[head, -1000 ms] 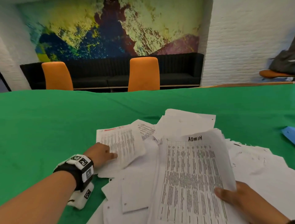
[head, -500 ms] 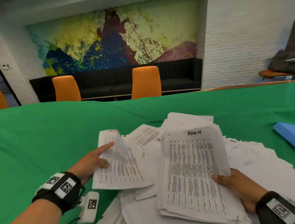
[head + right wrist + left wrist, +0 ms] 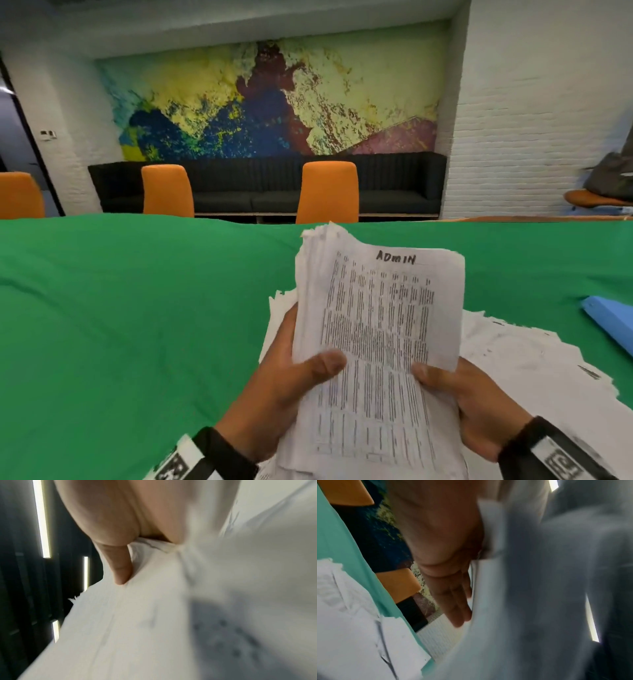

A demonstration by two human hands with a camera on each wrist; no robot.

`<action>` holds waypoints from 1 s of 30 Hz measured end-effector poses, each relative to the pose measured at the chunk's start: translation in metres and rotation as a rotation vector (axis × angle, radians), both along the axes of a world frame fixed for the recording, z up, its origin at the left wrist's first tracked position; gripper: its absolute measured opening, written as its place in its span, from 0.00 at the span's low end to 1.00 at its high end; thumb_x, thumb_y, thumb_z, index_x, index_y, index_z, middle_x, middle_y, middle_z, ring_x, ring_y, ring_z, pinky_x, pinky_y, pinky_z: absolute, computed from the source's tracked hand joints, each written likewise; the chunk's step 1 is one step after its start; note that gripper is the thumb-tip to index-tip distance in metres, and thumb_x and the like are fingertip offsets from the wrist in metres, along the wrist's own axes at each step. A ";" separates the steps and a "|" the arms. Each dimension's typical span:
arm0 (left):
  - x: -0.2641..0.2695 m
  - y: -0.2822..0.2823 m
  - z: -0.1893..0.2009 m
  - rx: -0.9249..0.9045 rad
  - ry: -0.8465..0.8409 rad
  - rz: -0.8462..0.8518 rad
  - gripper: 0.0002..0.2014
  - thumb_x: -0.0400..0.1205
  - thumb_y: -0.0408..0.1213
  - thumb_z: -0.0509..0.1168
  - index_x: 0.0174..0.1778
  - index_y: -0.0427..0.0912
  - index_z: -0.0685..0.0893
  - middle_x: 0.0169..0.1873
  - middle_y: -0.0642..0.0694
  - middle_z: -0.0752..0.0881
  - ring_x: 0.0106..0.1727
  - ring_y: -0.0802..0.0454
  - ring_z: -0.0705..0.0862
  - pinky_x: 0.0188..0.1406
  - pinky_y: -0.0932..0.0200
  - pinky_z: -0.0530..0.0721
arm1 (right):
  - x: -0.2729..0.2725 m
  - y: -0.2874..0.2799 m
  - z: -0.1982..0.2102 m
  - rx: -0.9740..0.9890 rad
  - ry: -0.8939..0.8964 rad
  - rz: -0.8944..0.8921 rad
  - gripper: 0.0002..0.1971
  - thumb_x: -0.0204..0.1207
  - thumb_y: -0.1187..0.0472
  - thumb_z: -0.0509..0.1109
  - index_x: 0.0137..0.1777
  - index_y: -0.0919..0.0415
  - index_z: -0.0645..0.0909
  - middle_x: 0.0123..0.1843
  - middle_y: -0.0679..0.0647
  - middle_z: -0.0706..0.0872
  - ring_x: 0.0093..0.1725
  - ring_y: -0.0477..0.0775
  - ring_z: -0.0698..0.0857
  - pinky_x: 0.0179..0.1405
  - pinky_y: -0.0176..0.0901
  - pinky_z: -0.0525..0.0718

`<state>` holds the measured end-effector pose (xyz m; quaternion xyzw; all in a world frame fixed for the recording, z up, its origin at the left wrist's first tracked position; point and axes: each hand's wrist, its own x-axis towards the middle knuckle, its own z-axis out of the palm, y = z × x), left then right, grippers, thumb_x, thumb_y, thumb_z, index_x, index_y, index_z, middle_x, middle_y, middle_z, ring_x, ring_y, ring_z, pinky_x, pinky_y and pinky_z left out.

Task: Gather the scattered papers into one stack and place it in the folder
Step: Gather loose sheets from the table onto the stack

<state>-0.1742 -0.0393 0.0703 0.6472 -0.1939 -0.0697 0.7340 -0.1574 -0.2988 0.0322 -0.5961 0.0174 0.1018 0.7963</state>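
Observation:
I hold a thick stack of printed papers (image 3: 376, 335) tilted up above the green table (image 3: 137, 325), its top sheet headed "ADMIN". My left hand (image 3: 291, 380) grips the stack's left edge, thumb across the front and fingers behind. My right hand (image 3: 462, 401) grips its lower right edge the same way. In the left wrist view my fingers (image 3: 457, 601) lie flat against the back of the papers (image 3: 530, 588). The right wrist view shows my thumb (image 3: 120, 566) pressed on the papers (image 3: 154, 615). More loose white sheets (image 3: 520, 363) lie on the table under and right of the stack. A blue folder (image 3: 613, 322) lies at the right edge.
Orange chairs (image 3: 329, 192) stand behind the table's far edge, before a black bench (image 3: 267, 185) and a painted wall. Another orange seat with a dark bag (image 3: 613, 178) is at the far right. Green cloth spreads wide to the left.
My left hand brought its sheets over to the ADMIN pile. Both hands now hold the joined stack, lifted and tilted upright off the table.

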 end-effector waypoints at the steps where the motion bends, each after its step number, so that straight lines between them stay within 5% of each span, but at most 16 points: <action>1: -0.001 -0.003 0.002 -0.015 -0.020 0.030 0.44 0.68 0.47 0.83 0.76 0.75 0.68 0.73 0.45 0.82 0.70 0.36 0.84 0.66 0.27 0.81 | -0.001 0.002 -0.002 -0.002 -0.009 -0.014 0.18 0.77 0.67 0.69 0.67 0.65 0.82 0.59 0.68 0.92 0.55 0.71 0.92 0.51 0.64 0.92; 4: -0.003 -0.003 0.009 -0.019 -0.053 0.009 0.48 0.75 0.28 0.73 0.77 0.81 0.61 0.72 0.49 0.82 0.68 0.37 0.86 0.62 0.28 0.84 | -0.002 -0.003 -0.008 0.069 -0.047 -0.045 0.21 0.74 0.68 0.72 0.67 0.63 0.83 0.63 0.67 0.91 0.58 0.70 0.91 0.56 0.64 0.91; 7: 0.000 0.005 0.015 -0.032 0.006 -0.086 0.48 0.74 0.23 0.71 0.81 0.71 0.64 0.72 0.43 0.82 0.66 0.34 0.86 0.61 0.29 0.86 | -0.004 -0.009 -0.015 0.235 -0.038 -0.033 0.27 0.68 0.65 0.78 0.69 0.61 0.84 0.68 0.67 0.88 0.61 0.71 0.90 0.55 0.67 0.90; 10: 0.009 0.013 0.009 0.046 0.072 -0.058 0.33 0.75 0.26 0.72 0.77 0.49 0.74 0.64 0.36 0.88 0.61 0.31 0.88 0.61 0.26 0.85 | -0.003 -0.011 -0.017 0.253 -0.077 -0.079 0.20 0.73 0.67 0.64 0.63 0.60 0.88 0.65 0.64 0.90 0.58 0.67 0.92 0.58 0.67 0.88; 14: 0.020 0.007 -0.016 0.257 0.142 0.156 0.19 0.82 0.27 0.69 0.67 0.47 0.80 0.59 0.43 0.91 0.59 0.38 0.90 0.63 0.28 0.85 | 0.004 -0.008 -0.016 -0.076 -0.140 -0.058 0.24 0.75 0.68 0.69 0.72 0.58 0.81 0.65 0.61 0.91 0.62 0.67 0.91 0.59 0.66 0.88; 16: 0.023 0.004 -0.023 0.394 0.170 0.106 0.19 0.83 0.30 0.69 0.68 0.47 0.78 0.60 0.44 0.90 0.59 0.40 0.90 0.61 0.32 0.87 | 0.014 -0.020 -0.020 -0.285 -0.111 -0.025 0.21 0.78 0.68 0.71 0.70 0.57 0.81 0.62 0.59 0.92 0.58 0.65 0.92 0.55 0.63 0.91; 19: 0.030 0.024 -0.019 0.672 0.216 0.062 0.26 0.85 0.37 0.69 0.79 0.52 0.71 0.59 0.43 0.89 0.52 0.42 0.92 0.46 0.44 0.92 | 0.027 -0.058 -0.030 -0.473 0.011 -0.082 0.17 0.80 0.69 0.71 0.67 0.57 0.82 0.57 0.60 0.94 0.54 0.67 0.93 0.52 0.63 0.90; 23: 0.045 0.062 -0.028 1.061 0.129 0.178 0.18 0.87 0.40 0.66 0.73 0.44 0.80 0.51 0.44 0.90 0.47 0.48 0.92 0.48 0.46 0.93 | 0.024 -0.108 -0.040 -0.445 0.154 -0.176 0.26 0.60 0.63 0.81 0.61 0.56 0.84 0.53 0.60 0.94 0.43 0.62 0.95 0.37 0.56 0.94; 27: 0.055 0.056 -0.050 1.116 0.176 0.180 0.14 0.87 0.38 0.64 0.69 0.40 0.83 0.50 0.47 0.89 0.46 0.50 0.90 0.47 0.50 0.92 | 0.017 -0.121 -0.047 -0.328 0.205 -0.177 0.16 0.81 0.71 0.67 0.66 0.56 0.84 0.57 0.61 0.94 0.51 0.66 0.94 0.43 0.63 0.93; 30: 0.071 0.036 -0.055 1.041 0.251 0.228 0.22 0.87 0.40 0.65 0.77 0.39 0.75 0.57 0.40 0.87 0.52 0.43 0.91 0.49 0.47 0.92 | 0.010 -0.115 -0.055 -0.335 0.253 -0.137 0.15 0.83 0.71 0.64 0.66 0.59 0.83 0.58 0.64 0.93 0.52 0.68 0.93 0.45 0.64 0.93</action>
